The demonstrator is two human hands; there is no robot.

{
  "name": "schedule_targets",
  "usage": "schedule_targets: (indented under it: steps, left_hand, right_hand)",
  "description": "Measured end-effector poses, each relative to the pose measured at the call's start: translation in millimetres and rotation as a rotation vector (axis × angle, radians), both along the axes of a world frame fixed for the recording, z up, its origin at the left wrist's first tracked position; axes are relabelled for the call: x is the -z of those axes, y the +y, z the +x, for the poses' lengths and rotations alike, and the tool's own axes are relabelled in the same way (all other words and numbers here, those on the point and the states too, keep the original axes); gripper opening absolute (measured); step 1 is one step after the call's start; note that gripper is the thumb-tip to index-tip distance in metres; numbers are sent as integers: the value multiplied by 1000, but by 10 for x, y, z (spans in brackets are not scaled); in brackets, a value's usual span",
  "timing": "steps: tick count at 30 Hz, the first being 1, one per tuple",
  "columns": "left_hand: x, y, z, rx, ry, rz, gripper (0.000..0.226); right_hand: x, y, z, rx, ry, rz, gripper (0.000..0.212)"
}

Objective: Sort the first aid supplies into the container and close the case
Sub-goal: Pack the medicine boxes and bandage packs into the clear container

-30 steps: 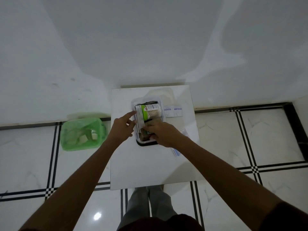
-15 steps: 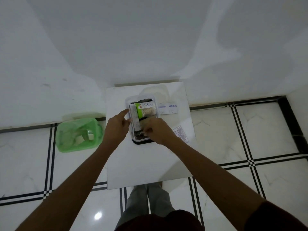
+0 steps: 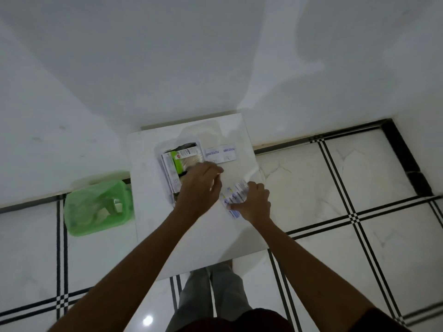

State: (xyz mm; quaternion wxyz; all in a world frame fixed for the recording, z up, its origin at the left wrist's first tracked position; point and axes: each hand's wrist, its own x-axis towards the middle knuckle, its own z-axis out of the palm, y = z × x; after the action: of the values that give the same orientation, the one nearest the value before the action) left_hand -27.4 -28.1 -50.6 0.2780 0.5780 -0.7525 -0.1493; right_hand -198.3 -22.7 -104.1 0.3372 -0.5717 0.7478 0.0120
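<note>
Both hands are over the white desk (image 3: 191,238). The right hand (image 3: 254,202) pinches a white-and-blue packet (image 3: 233,197) near the desk's right side, fingers curled on it. The left hand (image 3: 199,185) rests over the near end of the clear container (image 3: 165,149), fingers loosely bent, gripping nothing visible. Inside lie a green-capped pack (image 3: 184,159) and a flat box (image 3: 169,171). Just right of the container sits another packet (image 3: 220,153). A green basket (image 3: 96,204) stands on the floor, left.
</note>
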Motion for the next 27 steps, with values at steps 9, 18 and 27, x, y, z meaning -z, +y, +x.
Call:
schedule_targets:
  steps: [9,18,27]
  left_hand:
    - [-70,-470,251,-181,32,79,23]
    - [-38,-247,735,-321,49,95,17]
    - [-294,-750,857,-241,54,109,18]
  right_hand:
    - [201,-65,74,-28,104,47,46]
    - [-620,-337,138,296,-635,-89,8]
    - [-888,-510,850,-444,-335,-236,14]
